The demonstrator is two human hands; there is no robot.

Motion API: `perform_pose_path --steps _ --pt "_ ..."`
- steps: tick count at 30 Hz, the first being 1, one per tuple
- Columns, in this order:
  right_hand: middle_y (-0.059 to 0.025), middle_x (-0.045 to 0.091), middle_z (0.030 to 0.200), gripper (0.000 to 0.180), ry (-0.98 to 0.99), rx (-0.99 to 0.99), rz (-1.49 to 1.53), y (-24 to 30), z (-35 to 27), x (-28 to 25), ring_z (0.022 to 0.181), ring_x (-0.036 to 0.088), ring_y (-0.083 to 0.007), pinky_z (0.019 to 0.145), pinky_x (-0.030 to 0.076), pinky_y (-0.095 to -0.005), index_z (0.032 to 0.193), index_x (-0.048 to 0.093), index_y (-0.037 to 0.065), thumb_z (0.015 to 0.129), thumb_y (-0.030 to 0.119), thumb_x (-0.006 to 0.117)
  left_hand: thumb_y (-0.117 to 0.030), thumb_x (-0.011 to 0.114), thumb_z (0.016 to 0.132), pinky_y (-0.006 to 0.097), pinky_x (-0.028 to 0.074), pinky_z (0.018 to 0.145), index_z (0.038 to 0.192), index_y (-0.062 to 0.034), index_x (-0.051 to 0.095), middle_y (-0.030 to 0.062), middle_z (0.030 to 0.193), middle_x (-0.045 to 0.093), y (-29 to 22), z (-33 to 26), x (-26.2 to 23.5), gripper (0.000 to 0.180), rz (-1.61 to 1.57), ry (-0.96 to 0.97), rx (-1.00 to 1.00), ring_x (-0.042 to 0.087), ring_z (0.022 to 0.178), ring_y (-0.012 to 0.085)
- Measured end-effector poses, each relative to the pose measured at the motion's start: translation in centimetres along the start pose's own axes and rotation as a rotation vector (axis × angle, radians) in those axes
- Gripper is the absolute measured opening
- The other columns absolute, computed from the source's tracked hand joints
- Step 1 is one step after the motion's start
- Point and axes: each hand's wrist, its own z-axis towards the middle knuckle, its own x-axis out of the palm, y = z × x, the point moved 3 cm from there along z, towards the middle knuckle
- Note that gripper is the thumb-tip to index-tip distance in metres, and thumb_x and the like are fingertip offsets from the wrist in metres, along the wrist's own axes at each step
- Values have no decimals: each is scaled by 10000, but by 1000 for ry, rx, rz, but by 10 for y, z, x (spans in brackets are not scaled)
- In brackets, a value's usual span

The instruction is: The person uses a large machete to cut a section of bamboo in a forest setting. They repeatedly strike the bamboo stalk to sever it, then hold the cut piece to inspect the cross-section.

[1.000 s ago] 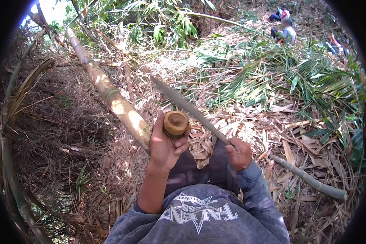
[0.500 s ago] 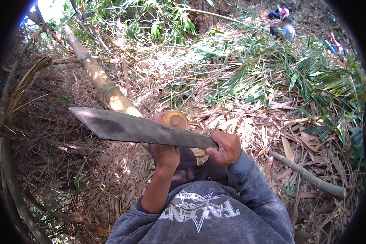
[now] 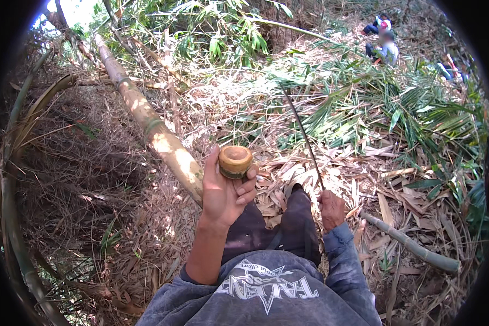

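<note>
In my left hand [image 3: 218, 198] sits a short, round section of bamboo [image 3: 236, 162], its pale hollowed end facing up and a darker green band at its base. The palm is turned up and the fingers curl around the piece. My right hand [image 3: 331, 211] grips a machete [image 3: 305, 136] off to the right, its handle mostly hidden in the fist. Seen edge-on, the blade shows as a thin dark line slanting up and away, apart from the bamboo piece.
A long bamboo pole [image 3: 165, 142] slants from the far left to beside my left hand. On the right lies a shorter bamboo length [image 3: 413, 245] among dry leaves. Green bamboo foliage [image 3: 353, 98] is heaped beyond the blade. Other people [image 3: 387, 51] are at the far right.
The machete has swung from lying flat across the bamboo piece to pointing forward, edge-on. My right hand has moved right and slightly nearer; the left hand and its bamboo piece are now uncovered.
</note>
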Motion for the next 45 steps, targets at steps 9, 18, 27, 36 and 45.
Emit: perform_pose_path --steps 9,18,27,36,45 --pt "-121 482 564 500 104 -235 193 81 21 9 480 492 -271 477 382 -367 692 559 16 974 411 437 -624 283 952 219 319 378 1021 -80 550 87 737 481 14 3 -19 610 -99 47 -32 342 474 98" --pt "-135 512 572 507 115 -299 91 85 17 9 492 534 -292 470 403 -385 721 583 19 952 456 469 -580 289 970 239 353 428 1046 -76 562 108 848 591 14 9 -30 578 -70 -60 113 443 561 142" --pt "-145 546 627 470 137 -488 -99 115 20 8 526 575 -302 487 444 -380 786 604 26 865 489 602 -484 497 907 296 458 585 1234 -130 435 82 985 565 31 8 -48 486 98 -5 559 560 715 189" --pt "-118 611 688 474 128 -574 -119 130 21 10 562 624 -270 511 495 -355 958 667 33 800 480 683 -156 668 732 476 427 890 1309 -32 366 169 1188 503 32 0 -72 663 1585 -355 1110 526 1071 333" --pt "-109 581 654 422 165 -632 -194 79 38 20 575 607 -282 512 477 -391 903 675 88 838 501 620 -425 378 988 368 552 698 1219 -35 438 148 1078 549 8 -18 -21 457 1293 -220 1283 596 848 197"
